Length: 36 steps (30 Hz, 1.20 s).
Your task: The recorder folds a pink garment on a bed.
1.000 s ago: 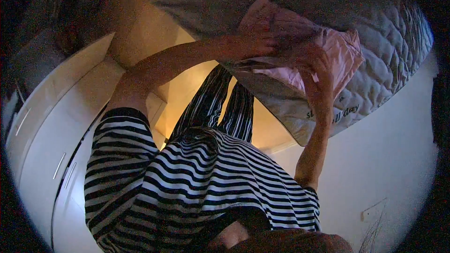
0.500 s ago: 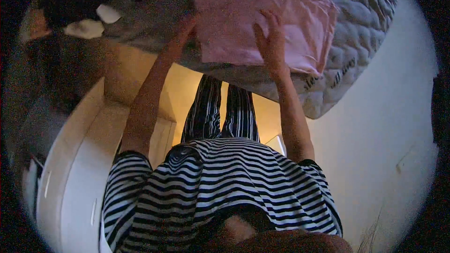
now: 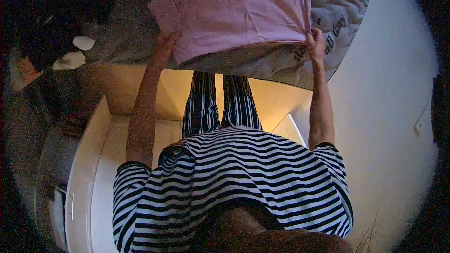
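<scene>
A pink cloth (image 3: 239,14), probably a garment, lies spread on the grey quilted bed cover (image 3: 340,0), with a few creases running across it. My right hand (image 3: 315,42) is closed on its near right corner in a pinch. At the left edge, my left hand (image 3: 164,49) holds the cloth near its lower left corner; the fingers are dim and partly hidden. Between the two hands the near edge is drawn fairly straight. The cloth's far part runs out of the top of the view.
Dark clothes (image 3: 70,0) are heaped at the far left, with small white items (image 3: 83,43) beside them. A pale open drawer (image 3: 84,168) stands at my left. To the right is a light wall (image 3: 389,112). Dark lettering marks the bed cover near my right hand.
My right hand has gone from lying open on the cloth to gripping its near right corner. My left hand has moved nearer me and left. The cloth looks more spread out.
</scene>
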Each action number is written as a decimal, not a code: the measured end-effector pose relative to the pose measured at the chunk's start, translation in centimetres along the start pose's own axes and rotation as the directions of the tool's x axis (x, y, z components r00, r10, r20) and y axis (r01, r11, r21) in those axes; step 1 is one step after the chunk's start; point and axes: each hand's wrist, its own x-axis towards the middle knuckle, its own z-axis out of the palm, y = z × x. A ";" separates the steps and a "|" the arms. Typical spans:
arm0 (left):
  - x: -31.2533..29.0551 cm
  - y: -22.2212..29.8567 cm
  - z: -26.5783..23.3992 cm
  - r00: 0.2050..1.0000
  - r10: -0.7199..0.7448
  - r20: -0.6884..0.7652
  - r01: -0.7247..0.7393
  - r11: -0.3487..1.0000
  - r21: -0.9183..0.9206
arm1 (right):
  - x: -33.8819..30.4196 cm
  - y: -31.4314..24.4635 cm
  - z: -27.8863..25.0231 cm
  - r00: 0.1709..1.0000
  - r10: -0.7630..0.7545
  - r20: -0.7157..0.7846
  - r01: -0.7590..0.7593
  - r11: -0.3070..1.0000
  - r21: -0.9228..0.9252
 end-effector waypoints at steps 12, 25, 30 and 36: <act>-4.7 3.8 -0.9 0.614 0.772 -0.165 -0.465 0.523 0.715 | -6.2 -19.3 8.7 0.855 -0.518 -0.008 0.516 0.854 -0.067; -2.4 7.3 -0.7 0.538 0.841 0.058 -0.331 0.148 0.932 | 0.4 -13.7 5.7 0.752 -0.659 0.000 0.528 0.603 -0.599; -0.5 7.8 3.4 0.473 0.876 0.098 -0.351 0.086 0.932 | 4.8 -6.5 -1.4 0.871 -0.491 -0.034 0.348 0.664 -0.662; -5.6 4.2 12.2 0.563 0.763 0.319 -0.523 0.029 0.852 | 0.7 -7.9 -1.7 0.738 -0.653 0.174 0.674 0.698 -0.240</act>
